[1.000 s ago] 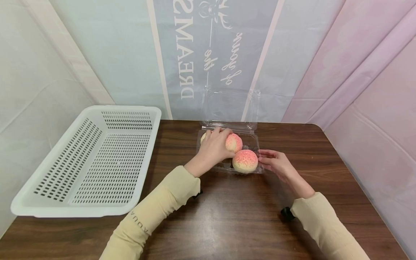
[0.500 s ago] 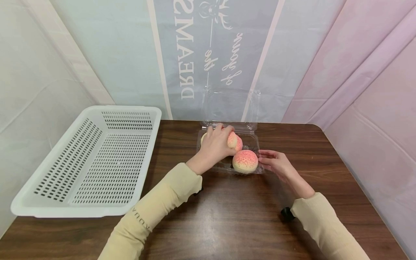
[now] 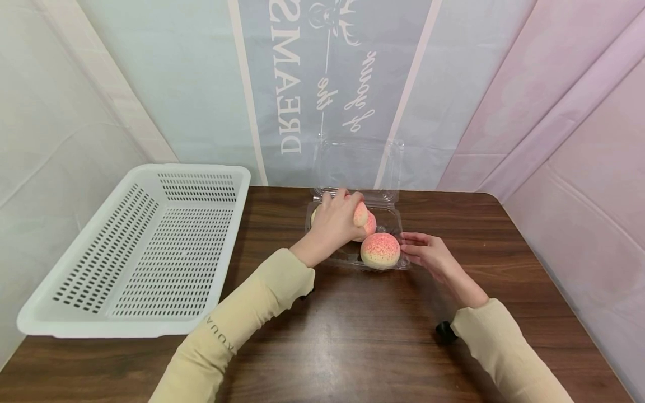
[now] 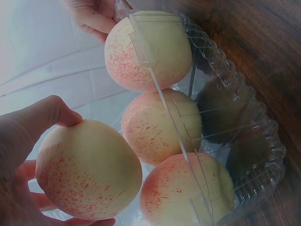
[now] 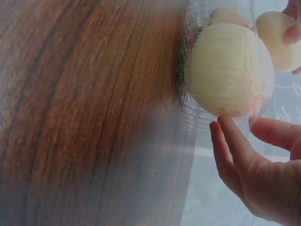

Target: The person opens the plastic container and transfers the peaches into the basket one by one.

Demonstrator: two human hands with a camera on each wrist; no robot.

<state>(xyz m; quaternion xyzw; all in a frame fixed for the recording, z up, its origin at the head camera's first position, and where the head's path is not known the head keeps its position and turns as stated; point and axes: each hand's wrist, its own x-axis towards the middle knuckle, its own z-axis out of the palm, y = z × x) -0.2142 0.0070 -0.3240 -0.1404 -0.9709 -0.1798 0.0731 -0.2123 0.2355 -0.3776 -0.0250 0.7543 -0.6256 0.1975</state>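
Observation:
My left hand (image 3: 335, 224) grips a pink-and-cream peach (image 4: 89, 169), thumb on one side and fingers round the other. That peach is held just above a clear plastic clamshell box (image 3: 347, 260), whose lid (image 3: 358, 165) stands up at the back. Inside the box are three more peaches; the front right peach (image 3: 380, 250) shows fully, while the left hand partly covers the others in the head view. At the box's right side, my right hand (image 5: 263, 174) pinches the clear wall between thumb and fingertips, close to the nearest peach (image 5: 228, 70).
A white perforated plastic basket (image 3: 229, 246) stands on the left of the brown wooden table (image 3: 342, 341). Pale printed cloth (image 3: 201, 84) hangs behind and along both sides. The box sits near the table's back edge.
The left hand has risen slightly with its peach, lifting it above the others, so more of the peach beneath shows. The right hand and the box have stayed in place.

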